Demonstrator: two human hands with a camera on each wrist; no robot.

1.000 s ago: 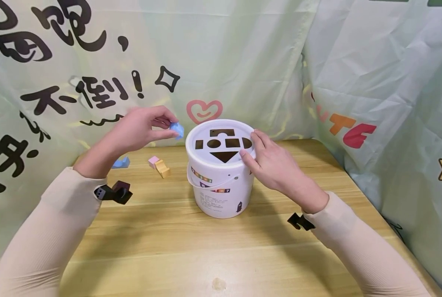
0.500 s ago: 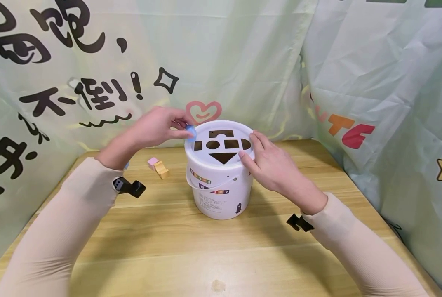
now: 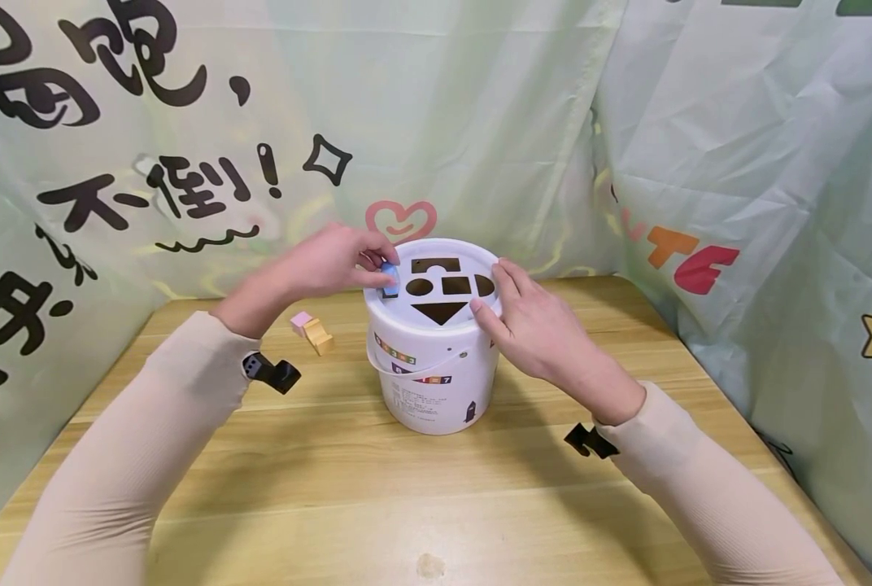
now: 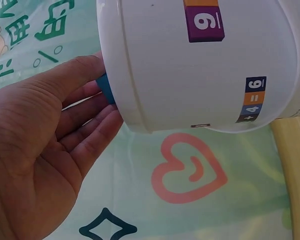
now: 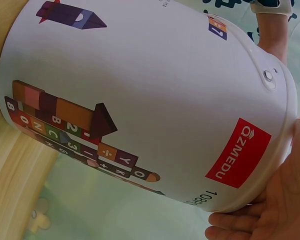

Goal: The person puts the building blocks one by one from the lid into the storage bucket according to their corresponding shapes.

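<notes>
In the head view, a white bucket [image 3: 425,399] stands upright on the table, its lid [image 3: 414,316] cut with several shaped holes. My left hand [image 3: 337,260] pinches a small blue block [image 3: 390,279] between thumb and fingers, right at the small rectangular hole on the lid's left side. The left wrist view shows only a sliver of the blue block [image 4: 106,89] past the lid's edge, beside my fingertips. On the opposite side, my right hand [image 3: 534,325] rests against the rim with its thumb over the lid top, fingers fairly straight in the right wrist view.
Left of the bucket, a pink block [image 3: 300,321] and a yellow block with a curved notch [image 3: 319,335] lie together on the wooden table [image 3: 319,480]. The bucket's thin handle [image 3: 407,374] hangs across its front. A printed cloth [image 3: 494,122] closes off the back and sides.
My left hand has carried the blue block rightward, from beside the bucket onto the lid's left hole. My right hand has stayed at the rim. A blue piece on the table is now hidden behind my left arm.
</notes>
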